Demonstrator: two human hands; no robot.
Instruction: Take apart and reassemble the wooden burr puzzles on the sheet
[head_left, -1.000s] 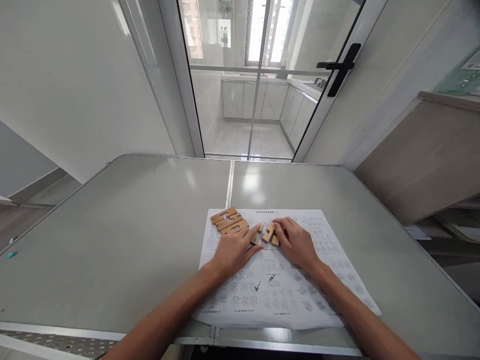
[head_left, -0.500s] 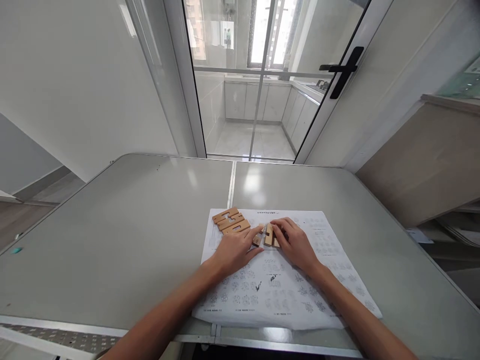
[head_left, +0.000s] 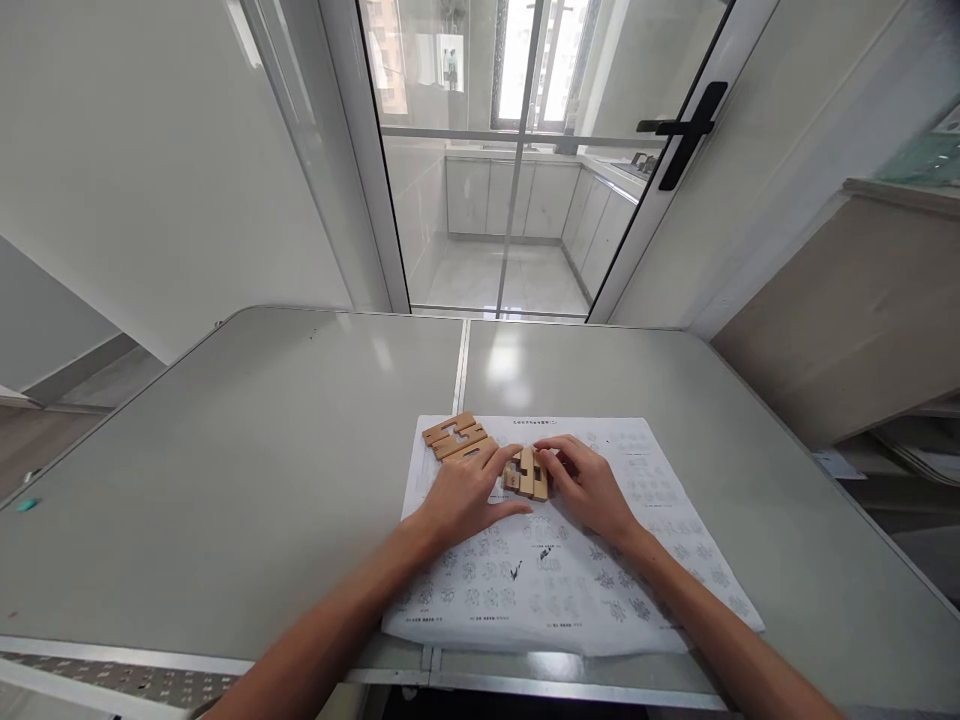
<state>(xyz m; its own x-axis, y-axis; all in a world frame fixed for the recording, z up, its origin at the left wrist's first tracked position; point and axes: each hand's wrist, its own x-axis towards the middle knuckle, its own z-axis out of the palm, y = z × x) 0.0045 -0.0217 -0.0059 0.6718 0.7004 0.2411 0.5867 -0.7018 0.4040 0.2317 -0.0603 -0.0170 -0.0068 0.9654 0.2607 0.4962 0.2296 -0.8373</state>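
Note:
Several notched wooden puzzle pieces [head_left: 527, 474] stand side by side in a small row on the printed sheet [head_left: 547, 610], between my hands. My left hand [head_left: 466, 492] lies at the row's left, its forefinger at the far end and its thumb stretched out apart on the near side. At the right, my right hand [head_left: 583, 482] has bent fingers on the far and right edges of the rightmost piece. Another group of slotted wooden pieces [head_left: 455, 436] lies flat beyond my left hand, which partly covers it.
The sheet lies on a grey table [head_left: 225, 480] with a metal seam [head_left: 462, 365]. A small teal object [head_left: 28, 505] sits near the left edge. Behind the table stands a glass door with a black handle [head_left: 690, 130]; a wooden shelf unit [head_left: 847, 310] is at the right.
The right-hand pieces have moved left against the others, closing the gap into one row. My right fingers have shifted slightly left, and my left thumb and forefinger are wider apart.

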